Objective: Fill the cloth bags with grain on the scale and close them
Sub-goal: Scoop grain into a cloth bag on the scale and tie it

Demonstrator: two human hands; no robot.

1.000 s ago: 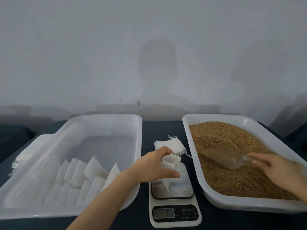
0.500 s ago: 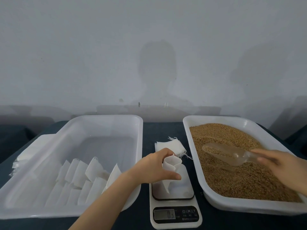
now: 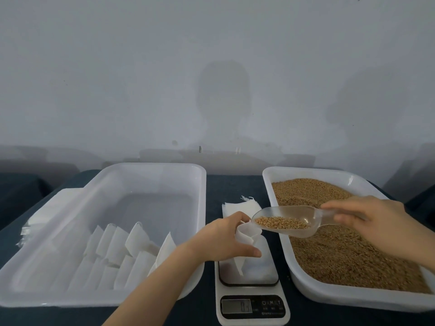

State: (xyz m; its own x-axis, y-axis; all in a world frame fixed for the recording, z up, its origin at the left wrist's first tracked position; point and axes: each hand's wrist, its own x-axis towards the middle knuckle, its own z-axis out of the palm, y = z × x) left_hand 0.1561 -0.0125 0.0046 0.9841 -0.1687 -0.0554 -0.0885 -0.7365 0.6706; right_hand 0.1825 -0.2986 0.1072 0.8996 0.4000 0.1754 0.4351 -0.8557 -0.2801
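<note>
A small white cloth bag (image 3: 247, 236) stands open on the platform of the digital scale (image 3: 251, 300). My left hand (image 3: 221, 238) grips the bag at its mouth, thumb in front and fingers behind. My right hand (image 3: 379, 222) holds the handle of a clear plastic scoop (image 3: 287, 221). The scoop carries brown grain, and its tip sits right at the bag's mouth. A white tub (image 3: 353, 296) on the right is full of grain (image 3: 341, 250).
A large white tub (image 3: 146, 168) on the left holds several white cloth bags (image 3: 122, 252) leaning in rows. A small stack of flat empty bags (image 3: 237, 208) lies behind the scale. More white cloth (image 3: 35, 220) lies left of the tub. A grey wall stands close behind.
My right hand lifted the scoop out of the grain tub and carried it left to the bag's mouth. My left hand kept holding the bag on the scale.
</note>
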